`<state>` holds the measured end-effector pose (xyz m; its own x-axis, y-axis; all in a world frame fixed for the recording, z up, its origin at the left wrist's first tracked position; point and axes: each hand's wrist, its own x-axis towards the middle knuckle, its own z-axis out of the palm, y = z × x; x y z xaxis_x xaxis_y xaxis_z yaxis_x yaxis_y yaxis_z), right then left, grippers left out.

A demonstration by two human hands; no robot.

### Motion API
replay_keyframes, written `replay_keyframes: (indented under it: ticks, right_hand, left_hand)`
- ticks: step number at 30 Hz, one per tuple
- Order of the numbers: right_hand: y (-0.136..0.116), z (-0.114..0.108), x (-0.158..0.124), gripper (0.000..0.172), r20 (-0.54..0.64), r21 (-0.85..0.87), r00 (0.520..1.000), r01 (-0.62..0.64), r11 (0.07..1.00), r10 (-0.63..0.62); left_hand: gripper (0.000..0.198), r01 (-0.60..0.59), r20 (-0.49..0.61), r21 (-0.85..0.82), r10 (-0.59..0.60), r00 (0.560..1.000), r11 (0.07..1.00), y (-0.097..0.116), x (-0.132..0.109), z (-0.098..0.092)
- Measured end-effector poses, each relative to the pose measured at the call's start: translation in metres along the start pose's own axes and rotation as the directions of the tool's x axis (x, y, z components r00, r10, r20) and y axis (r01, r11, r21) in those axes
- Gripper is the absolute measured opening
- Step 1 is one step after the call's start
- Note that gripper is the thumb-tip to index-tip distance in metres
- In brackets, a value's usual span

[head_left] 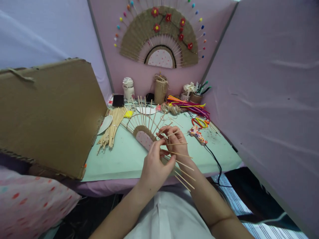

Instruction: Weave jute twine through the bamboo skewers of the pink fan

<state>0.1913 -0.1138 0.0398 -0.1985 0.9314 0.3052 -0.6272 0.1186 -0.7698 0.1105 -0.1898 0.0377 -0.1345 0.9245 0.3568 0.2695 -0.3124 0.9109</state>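
Note:
A half-made fan (142, 129) of thin wooden sticks fans out from a half-round base with a brown border and a pink spotted centre. It is tilted above the front of the table. My left hand (159, 161) is closed on the fan's right part, fingers pinched among the sticks. Just beyond it, my right hand (178, 139) is closed around sticks of the same side, its fingertips close to the left ones. Several sticks poke out to the right past both hands. Whether a thin cord lies between the fingertips cannot be made out.
Bundled wooden sticks (113, 127) lie left, beside a large cardboard sheet (50, 116). On the right are a patterned glue gun (197, 134) with a black cord and scissors (199, 122). Pipe cleaners (189, 107), twine (171, 109) and jars stand behind. A finished fan (159, 36) hangs on the wall.

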Motion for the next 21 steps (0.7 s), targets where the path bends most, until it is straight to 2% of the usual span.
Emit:
replay_keyframes:
  ticks: [3, 6, 10, 16, 21]
  right_hand:
    - [-0.006, -0.003, 0.000, 0.026, 0.053, -0.075, 0.997, -0.044, 0.996, 0.048]
    - [-0.010, -0.006, 0.000, 0.022, 0.107, -0.128, 0.994, -0.008, 0.992, 0.021]
    - [-0.014, -0.010, -0.001, 0.020, 0.147, -0.183, 0.989, 0.030, 0.983, -0.003]
    - [-0.019, -0.017, -0.005, 0.019, 0.146, -0.330, 0.989, 0.069, 0.941, -0.021]
    - [-0.026, -0.028, -0.008, 0.013, 0.176, -0.475, 0.983, 0.129, 0.870, -0.050]
  left_hand:
    - [0.034, -0.014, 0.003, 0.106, 0.014, 1.000, 0.994, 0.000, 0.001, 0.002]
    - [0.029, -0.052, 0.022, 0.179, 0.049, 0.999, 0.982, -0.001, 0.000, 0.001]
    - [0.027, -0.049, 0.063, 0.104, 0.042, 0.997, 0.993, -0.005, -0.002, 0.000]
    - [0.024, -0.022, 0.113, -0.050, 0.028, 0.993, 0.999, -0.005, -0.006, -0.002]
    - [0.026, -0.025, 0.157, -0.052, 0.033, 0.987, 0.998, -0.004, -0.009, -0.004]
